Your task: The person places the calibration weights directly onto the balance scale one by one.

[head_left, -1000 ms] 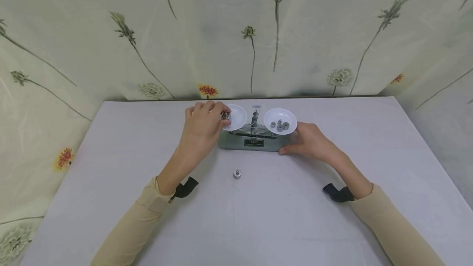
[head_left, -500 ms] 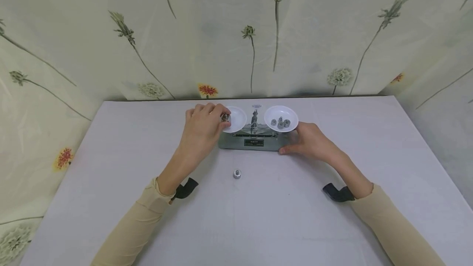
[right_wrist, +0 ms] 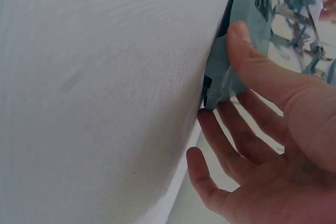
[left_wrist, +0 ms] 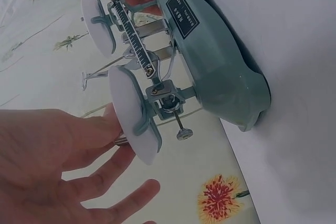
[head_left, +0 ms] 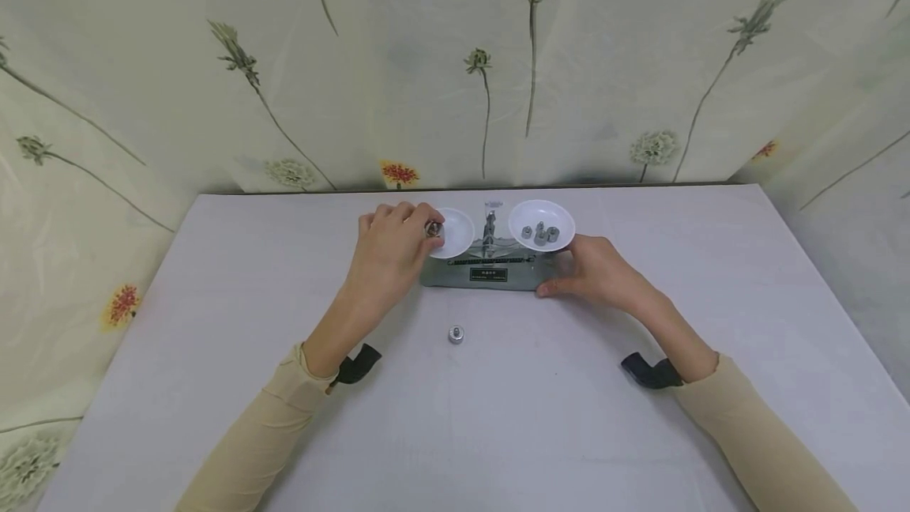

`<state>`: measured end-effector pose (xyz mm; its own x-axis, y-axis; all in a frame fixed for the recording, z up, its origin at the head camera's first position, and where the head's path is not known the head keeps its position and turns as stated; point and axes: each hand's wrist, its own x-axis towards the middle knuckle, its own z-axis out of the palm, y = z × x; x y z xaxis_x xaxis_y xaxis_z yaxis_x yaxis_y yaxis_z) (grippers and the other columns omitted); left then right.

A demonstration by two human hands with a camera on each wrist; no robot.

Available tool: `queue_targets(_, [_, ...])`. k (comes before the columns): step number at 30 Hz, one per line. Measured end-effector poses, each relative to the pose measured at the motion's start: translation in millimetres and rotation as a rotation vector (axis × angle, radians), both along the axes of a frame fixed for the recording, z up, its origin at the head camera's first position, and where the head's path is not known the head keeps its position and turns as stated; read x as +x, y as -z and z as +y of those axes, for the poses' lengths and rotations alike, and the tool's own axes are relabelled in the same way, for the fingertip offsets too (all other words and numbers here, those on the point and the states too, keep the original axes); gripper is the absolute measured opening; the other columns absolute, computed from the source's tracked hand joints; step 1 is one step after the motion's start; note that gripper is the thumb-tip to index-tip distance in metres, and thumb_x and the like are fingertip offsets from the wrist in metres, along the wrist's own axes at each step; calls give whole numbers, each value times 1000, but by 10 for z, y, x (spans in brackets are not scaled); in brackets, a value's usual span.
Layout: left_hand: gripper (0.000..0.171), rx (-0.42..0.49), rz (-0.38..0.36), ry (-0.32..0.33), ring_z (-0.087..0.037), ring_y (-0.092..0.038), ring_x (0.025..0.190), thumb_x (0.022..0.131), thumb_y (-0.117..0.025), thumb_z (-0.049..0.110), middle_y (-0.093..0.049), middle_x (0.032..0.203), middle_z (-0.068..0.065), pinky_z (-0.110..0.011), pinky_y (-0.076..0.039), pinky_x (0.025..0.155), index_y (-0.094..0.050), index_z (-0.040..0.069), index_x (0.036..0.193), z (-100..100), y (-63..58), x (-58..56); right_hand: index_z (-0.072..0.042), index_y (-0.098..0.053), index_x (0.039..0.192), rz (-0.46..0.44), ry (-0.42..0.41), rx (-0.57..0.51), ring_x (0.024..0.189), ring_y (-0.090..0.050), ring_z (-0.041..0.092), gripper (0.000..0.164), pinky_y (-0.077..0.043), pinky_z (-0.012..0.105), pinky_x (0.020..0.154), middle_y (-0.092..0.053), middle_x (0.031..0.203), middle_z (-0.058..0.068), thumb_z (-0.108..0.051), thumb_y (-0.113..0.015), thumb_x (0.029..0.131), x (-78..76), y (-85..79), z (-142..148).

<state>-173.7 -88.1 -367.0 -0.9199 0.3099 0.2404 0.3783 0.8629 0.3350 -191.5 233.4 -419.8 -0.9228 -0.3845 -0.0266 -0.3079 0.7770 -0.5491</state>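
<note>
A green-grey balance scale [head_left: 455, 277] stands near the table's far edge. My left hand [head_left: 389, 251] pinches a small metal weight [head_left: 433, 228] over the left white pan [head_left: 458, 233]; in the left wrist view the pan partly hides this weight [left_wrist: 121, 140]. On the right pan [head_left: 522, 216], several metal weights [head_left: 542, 235] sit together. My right hand [head_left: 604, 271] grips the right end of the base, thumb at the front and fingers behind, as the right wrist view shows. One more weight [head_left: 456, 334] stands on the table in front of the scale.
White cloth covers the table [head_left: 512, 417]. Behind it hangs a flower-printed curtain [head_left: 426, 62]. A black strap piece [head_left: 359, 363] juts from the left wrist, another black piece [head_left: 650, 370] from the right.
The left pan has sunk a little and the right pan, with its weights, has risen. My left hand has dropped slightly with the weight. My right hand keeps its place on the base.
</note>
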Motion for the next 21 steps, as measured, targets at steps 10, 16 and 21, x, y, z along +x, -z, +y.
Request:
queue_targets(10, [30, -23, -4, 5, -46, -65, 120, 104, -73, 30, -75, 125, -13, -61, -48, 106, -69, 15, 129, -1, 0, 9, -1, -62, 141, -1, 4, 9, 137, -62, 47, 78, -49, 65, 116, -72, 138, 22, -28, -98, 78, -11, 14, 1])
queue_targets(16, [31, -11, 7, 2, -46, -64, 121, 105, -72, 30, -73, 130, -14, -61, -48, 107, -68, 14, 131, -13, 7, 32, -2, -61, 142, -4, 4, 7, 137, -62, 47, 79, -49, 65, 116, -72, 139, 22, -28, -98, 77, -5, 3, -5])
queue_targets(21, [32, 8, 15, 0, -45, -63, 121, 104, -73, 30, -73, 131, -14, -60, -47, 108, -67, 14, 132, -21, -9, 62, -2, -61, 143, 1, -1, 9, 137, -63, 46, 79, -50, 64, 115, -72, 139, 22, -27, -98, 78, 0, -2, -6])
